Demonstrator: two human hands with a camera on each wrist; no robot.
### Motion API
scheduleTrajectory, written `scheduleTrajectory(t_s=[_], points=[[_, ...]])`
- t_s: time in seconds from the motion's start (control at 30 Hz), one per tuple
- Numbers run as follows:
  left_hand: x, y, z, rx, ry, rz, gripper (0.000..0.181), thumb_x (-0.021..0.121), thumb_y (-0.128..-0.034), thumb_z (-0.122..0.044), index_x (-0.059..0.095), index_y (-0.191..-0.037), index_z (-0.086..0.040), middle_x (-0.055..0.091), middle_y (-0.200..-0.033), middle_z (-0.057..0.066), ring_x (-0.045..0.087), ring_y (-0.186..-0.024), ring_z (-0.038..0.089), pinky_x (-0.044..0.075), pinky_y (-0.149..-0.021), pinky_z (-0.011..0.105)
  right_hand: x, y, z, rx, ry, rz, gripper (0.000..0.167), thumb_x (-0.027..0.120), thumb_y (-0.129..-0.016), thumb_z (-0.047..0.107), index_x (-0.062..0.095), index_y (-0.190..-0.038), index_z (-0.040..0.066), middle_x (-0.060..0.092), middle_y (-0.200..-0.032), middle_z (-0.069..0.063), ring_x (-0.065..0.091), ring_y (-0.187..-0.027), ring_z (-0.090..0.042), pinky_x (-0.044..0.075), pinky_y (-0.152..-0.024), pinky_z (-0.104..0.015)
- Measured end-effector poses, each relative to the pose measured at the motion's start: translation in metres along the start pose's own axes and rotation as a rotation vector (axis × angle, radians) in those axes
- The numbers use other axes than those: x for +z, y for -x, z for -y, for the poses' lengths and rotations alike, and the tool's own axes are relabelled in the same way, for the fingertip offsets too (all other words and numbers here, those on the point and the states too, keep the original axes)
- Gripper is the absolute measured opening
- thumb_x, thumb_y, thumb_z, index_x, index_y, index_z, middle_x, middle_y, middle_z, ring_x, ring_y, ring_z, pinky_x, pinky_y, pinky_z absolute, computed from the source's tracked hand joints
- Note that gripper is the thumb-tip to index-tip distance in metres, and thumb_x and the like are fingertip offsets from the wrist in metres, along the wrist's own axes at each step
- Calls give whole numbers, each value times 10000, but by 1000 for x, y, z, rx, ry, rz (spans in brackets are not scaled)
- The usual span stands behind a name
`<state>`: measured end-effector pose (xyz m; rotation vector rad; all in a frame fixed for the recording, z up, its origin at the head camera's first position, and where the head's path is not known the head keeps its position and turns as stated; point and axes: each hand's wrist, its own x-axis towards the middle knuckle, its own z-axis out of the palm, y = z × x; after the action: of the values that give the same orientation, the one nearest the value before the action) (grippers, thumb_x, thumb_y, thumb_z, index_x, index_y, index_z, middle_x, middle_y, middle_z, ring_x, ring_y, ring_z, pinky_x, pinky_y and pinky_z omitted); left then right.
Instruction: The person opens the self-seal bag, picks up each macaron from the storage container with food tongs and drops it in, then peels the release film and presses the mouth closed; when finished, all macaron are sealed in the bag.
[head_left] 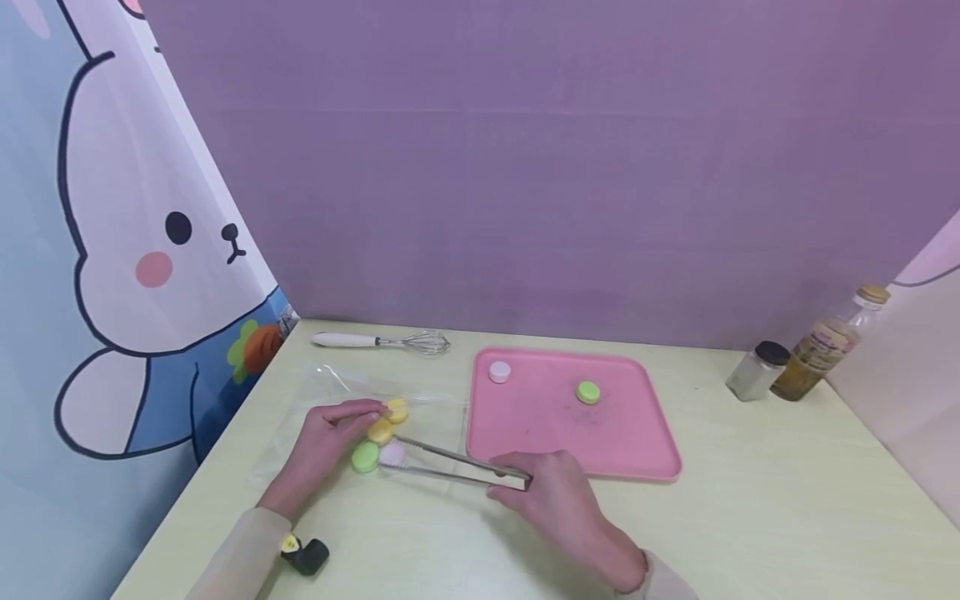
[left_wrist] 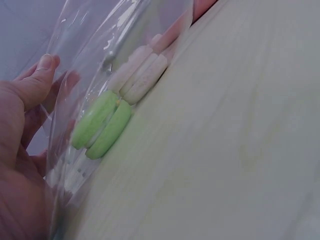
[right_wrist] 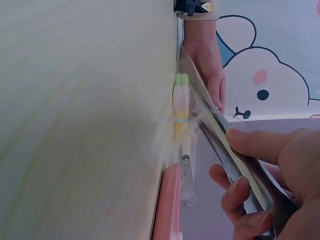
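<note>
My left hand (head_left: 324,446) pinches the upper film of a clear plastic bag (head_left: 296,421); in the left wrist view the thumb of that hand (left_wrist: 22,125) lies against the film. Inside the bag are two yellow macarons (head_left: 380,431), a green macaron (head_left: 365,457) and a pale lilac macaron (head_left: 392,454). Metal tongs (head_left: 457,456) are gripped in my right hand (head_left: 562,508), their arms spread and their tips at either side of the lilac macaron. In the right wrist view, thumb and fingers hold the tongs (right_wrist: 225,145) near their joined end.
A pink tray (head_left: 525,425) right of the bag bears a pale macaron (head_left: 499,372) and a green macaron (head_left: 588,392). Behind the bag lies a whisk (head_left: 345,340). A black-lidded jar (head_left: 757,371) and a bottle (head_left: 821,350) stand at the back right.
</note>
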<state>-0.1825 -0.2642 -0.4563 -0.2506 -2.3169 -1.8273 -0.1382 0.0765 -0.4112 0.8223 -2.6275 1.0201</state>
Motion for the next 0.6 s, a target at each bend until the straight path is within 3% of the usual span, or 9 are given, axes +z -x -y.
scheduleTrajectory(t_s=[0.3, 0.6], points=[[-1, 0, 2, 14, 14, 11, 208, 740, -939, -155, 772, -1101, -29, 733, -1162, 98, 638, -1165, 104, 479, -1013, 199, -13, 5, -1, 17, -11, -12, 297, 893, -761, 176, 808, -1045, 165, 753, -853, 78, 428, -492, 75, 398, -401, -175], [-1, 0, 1, -6, 3, 4, 215, 741, -942, -175, 774, -1107, -41, 732, -1169, 89, 634, -1168, 96, 474, -1010, 183, -28, 12, -10, 67, 7, -100, 300, 911, -734, 139, 809, -1016, 164, 739, -825, 107, 413, -486, 50, 372, -387, -187]])
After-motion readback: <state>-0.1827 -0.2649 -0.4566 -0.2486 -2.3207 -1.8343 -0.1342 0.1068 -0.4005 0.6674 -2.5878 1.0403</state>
